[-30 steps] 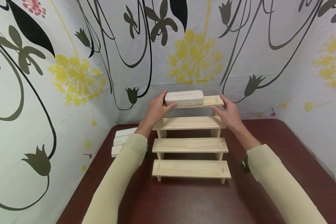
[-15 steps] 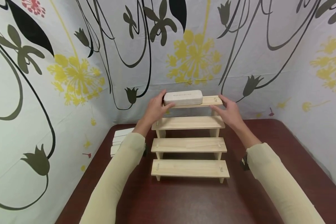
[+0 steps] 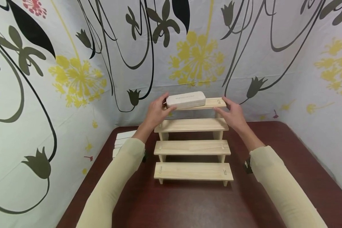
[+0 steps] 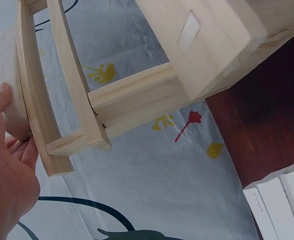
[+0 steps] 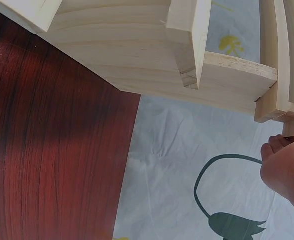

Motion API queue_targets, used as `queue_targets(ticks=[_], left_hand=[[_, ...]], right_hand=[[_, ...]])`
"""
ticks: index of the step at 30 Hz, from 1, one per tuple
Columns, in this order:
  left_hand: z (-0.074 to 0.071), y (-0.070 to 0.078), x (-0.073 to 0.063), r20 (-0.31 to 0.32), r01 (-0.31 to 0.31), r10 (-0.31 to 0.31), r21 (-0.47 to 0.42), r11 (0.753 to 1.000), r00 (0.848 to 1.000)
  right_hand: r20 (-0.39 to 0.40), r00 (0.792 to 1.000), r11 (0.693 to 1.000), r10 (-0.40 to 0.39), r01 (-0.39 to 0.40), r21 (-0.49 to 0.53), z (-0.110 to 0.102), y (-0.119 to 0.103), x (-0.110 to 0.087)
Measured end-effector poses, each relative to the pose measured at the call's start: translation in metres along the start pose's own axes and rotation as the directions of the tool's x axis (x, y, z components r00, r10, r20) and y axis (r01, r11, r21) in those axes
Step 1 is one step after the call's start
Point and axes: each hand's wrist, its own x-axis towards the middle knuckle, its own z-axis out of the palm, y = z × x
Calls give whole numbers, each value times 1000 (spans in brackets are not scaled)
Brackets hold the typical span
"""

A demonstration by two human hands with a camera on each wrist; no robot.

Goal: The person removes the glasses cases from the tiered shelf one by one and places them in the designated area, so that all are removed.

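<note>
A four-step wooden shelf stand (image 3: 192, 147) stands on the table, its top step (image 3: 215, 102) at the back. On the left part of that step is a white oblong case (image 3: 186, 99), like a glasses case with small print. My left hand (image 3: 156, 109) pinches the case's left end, thumb in front and fingers behind. The case's left end now lies slightly nearer me than its right. My right hand (image 3: 232, 114) holds the right end of the top step between thumb and fingers. In the left wrist view, the left hand (image 4: 9, 165) is against the case (image 4: 17, 112).
Several flat white boxes (image 3: 122, 141) lie on the table left of the stand, partly behind the left forearm. The dark red table (image 3: 199, 205) ends at a patterned cloth (image 3: 131, 72) hanging behind and at both sides. The three lower steps hold nothing.
The case has turned slightly, its left end coming nearer to me and its right end edging back. My left hand has shifted a little with it. The right hand stays on the top step.
</note>
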Motion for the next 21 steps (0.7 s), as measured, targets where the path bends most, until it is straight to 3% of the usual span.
queue_targets(ticks=[15,21], left_hand=[[0,1,-24,-150,-12,-1,-83,997,989],[-4,5,-35,-176,8,-42,-195,981,984]], right_hand=[[4,1000,1000,1,-1,18,1,0,-1],[9,1000,1000,15,-15,24,0,1,-2]])
